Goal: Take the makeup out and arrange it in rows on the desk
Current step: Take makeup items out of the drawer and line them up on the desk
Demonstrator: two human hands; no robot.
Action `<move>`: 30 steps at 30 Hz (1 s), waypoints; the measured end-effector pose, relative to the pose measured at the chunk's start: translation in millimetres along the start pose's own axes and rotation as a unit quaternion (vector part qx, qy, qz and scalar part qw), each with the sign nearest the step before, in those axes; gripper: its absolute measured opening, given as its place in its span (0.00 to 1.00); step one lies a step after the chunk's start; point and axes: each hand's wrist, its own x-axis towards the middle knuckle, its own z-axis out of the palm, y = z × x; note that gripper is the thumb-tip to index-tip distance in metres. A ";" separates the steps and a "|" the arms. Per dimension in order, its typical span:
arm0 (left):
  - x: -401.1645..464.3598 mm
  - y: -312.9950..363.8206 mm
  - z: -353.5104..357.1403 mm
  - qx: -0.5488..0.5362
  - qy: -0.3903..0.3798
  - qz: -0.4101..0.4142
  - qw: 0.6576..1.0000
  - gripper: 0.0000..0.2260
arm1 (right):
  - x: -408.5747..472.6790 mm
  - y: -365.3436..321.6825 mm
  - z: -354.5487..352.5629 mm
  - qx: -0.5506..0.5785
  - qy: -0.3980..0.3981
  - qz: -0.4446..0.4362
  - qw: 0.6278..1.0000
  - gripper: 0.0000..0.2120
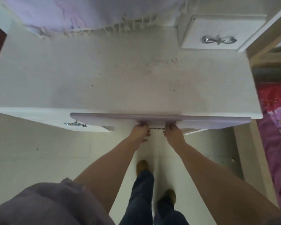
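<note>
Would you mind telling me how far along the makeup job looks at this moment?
Barely started. Done: nothing visible, as no makeup lies on the desk top. In hand: the left hand and right hand both hold the metal handle of the lilac drawer front, apparently opening it; its inside is hidden. Left: taking all the makeup out and arranging it in rows.

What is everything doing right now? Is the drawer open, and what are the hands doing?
Middle drawer: front stands just proud of the desk edge; inside not visible.
Drawer handle: gripped at both ends.
Left hand: fingers curled on the handle.
Right hand: fingers curled on the handle.
Small top drawer: shut.
Lower left drawer: looks shut.
Desk top: no makeup on it yet.
</note>
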 end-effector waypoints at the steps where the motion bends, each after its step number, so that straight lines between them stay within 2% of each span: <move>1: 2.0 -2.6 1.7 -0.031 -0.006 -0.007 0.999 0.09 | 2.6 1.6 5.0 0.069 0.002 0.024 0.997 0.07; 2: 3.9 -5.5 2.9 -0.052 -0.009 -0.008 0.999 0.09 | 4.0 3.4 8.7 0.124 0.004 0.045 0.991 0.07; 4: 5.9 -9.8 5.0 -0.082 -0.002 -0.002 0.997 0.08 | 6.1 5.5 11.6 0.160 0.014 0.052 0.986 0.08; 9: -0.2 -22.7 13.6 -0.124 0.040 -0.007 0.991 0.05 | -0.8 18.2 11.2 0.057 0.024 -0.018 0.998 0.10; 11: -6.1 -33.8 15.5 -0.116 0.053 -0.013 0.992 0.05 | -13.3 26.2 12.8 0.044 0.015 -0.015 0.999 0.11; 19: -37.8 -92.2 27.7 -0.128 0.080 -0.031 0.988 0.07 | -66.7 68.3 15.8 0.106 -0.004 0.038 0.994 0.14; 25: -41.0 -102.5 32.0 -0.132 0.090 -0.013 0.987 0.06 | -69.1 77.5 20.2 0.155 -0.014 0.047 0.987 0.13; 27: -41.5 -104.6 33.8 -0.141 0.095 -0.005 0.985 0.06 | -69.7 78.6 21.7 0.140 -0.005 0.035 0.990 0.13; 30: -44.3 -104.8 36.0 -0.147 0.104 0.005 0.984 0.08 | -73.5 78.4 24.3 0.179 0.008 0.041 0.983 0.12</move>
